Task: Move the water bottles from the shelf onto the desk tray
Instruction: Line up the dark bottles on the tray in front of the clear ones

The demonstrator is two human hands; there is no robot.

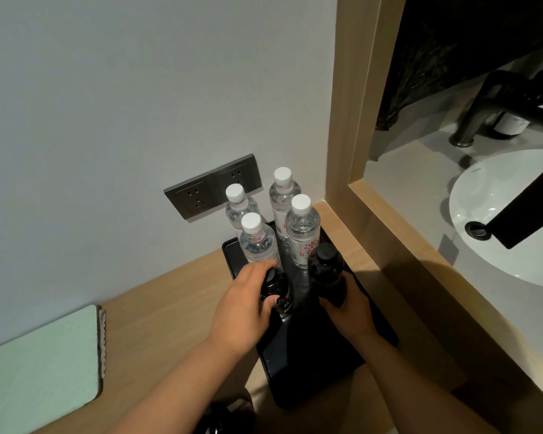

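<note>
A black tray (314, 364) lies on the wooden desk (170, 311) by the wall corner. Several clear water bottles with white caps stand upright at the tray's far end, the nearest ones at left (257, 242) and right (303, 233). My left hand (245, 305) grips a dark bottle (278, 292) just in front of them, over the tray. My right hand (348, 305) grips a second dark bottle with a black cap (326, 270), upright over the tray's right side. The bases of both dark bottles are hidden by my hands.
Two grey wall sockets (212, 186) sit behind the bottles. A pale green pad (41, 364) lies at the desk's left. To the right, a wooden frame (355, 151) borders a white sink (508, 220) with a dark tap (477, 117). A dark object (226, 418) shows at the bottom edge.
</note>
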